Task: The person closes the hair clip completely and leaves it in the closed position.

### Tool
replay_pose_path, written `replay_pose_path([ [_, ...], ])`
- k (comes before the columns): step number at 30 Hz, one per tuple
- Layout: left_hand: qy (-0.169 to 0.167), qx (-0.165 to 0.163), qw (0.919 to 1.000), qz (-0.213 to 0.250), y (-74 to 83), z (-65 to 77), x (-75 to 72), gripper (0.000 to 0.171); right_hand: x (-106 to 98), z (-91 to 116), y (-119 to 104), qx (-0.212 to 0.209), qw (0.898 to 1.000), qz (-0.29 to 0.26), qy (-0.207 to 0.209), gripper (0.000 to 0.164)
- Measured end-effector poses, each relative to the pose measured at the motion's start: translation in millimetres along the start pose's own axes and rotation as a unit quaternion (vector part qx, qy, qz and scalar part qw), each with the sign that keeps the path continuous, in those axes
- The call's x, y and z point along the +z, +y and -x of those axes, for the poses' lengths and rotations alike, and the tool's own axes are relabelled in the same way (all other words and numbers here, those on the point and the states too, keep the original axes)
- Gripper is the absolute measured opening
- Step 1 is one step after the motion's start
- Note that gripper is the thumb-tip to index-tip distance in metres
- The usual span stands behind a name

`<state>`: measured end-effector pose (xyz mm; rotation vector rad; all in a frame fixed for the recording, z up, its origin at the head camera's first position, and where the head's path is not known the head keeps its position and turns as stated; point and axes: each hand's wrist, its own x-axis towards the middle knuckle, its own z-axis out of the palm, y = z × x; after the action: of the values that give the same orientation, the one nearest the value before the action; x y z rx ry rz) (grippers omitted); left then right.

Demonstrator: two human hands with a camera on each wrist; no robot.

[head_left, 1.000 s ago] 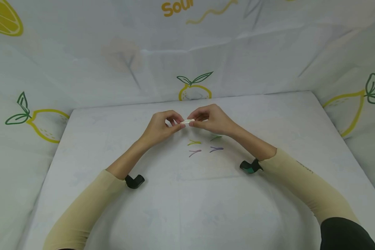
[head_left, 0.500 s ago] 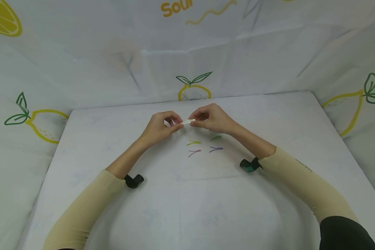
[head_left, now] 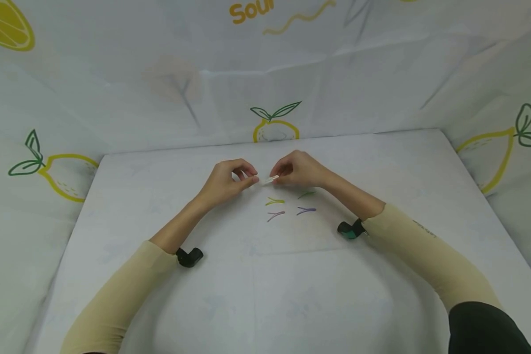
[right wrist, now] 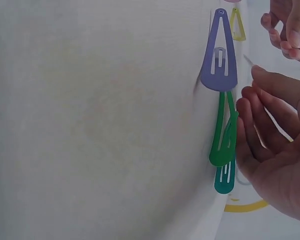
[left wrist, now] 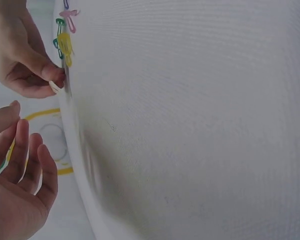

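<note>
A white snap hair clip point(head_left: 271, 180) is pinched between the thumb and fingers of my right hand point(head_left: 303, 168), just above the far part of the table. Only its thin tip point(left wrist: 54, 87) shows in the left wrist view. My left hand point(head_left: 230, 179) is close by on the left, its fingers loosely bent and holding nothing, a small gap from the clip. Nearer to me lie a yellow snap clip point(head_left: 275, 201), a pink one point(head_left: 276, 215), a purple one point(head_left: 307, 211) and a green one point(head_left: 307, 194). A teal clip point(right wrist: 224, 179) shows beyond the green one.
The table point(head_left: 256, 285) has a white cloth, and a white curtain with lemon drawings point(head_left: 276, 130) stands at its far edge. Black wrist cameras point(head_left: 189, 257) sit below both forearms.
Both hands were pinching the white hair clip. The left fingers have let go of it, and my right hand has shifted slightly right and toward me with the clip, now more tilted.
</note>
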<state>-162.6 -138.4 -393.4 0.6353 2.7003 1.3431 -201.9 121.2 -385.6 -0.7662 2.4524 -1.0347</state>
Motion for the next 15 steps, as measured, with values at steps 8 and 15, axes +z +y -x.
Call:
replay_pose_path([
  [8,-0.002,-0.002,1.0000,0.002,3.1,0.7,-0.4,0.013,2.4,-1.4,1.9,0.021,0.999,0.040,-0.015,0.012],
  [15,-0.008,-0.007,0.9999,0.001,3.3,1.0,0.3,0.013,5.0,-2.8,2.7,0.025,0.998,0.058,-0.017,0.012],
])
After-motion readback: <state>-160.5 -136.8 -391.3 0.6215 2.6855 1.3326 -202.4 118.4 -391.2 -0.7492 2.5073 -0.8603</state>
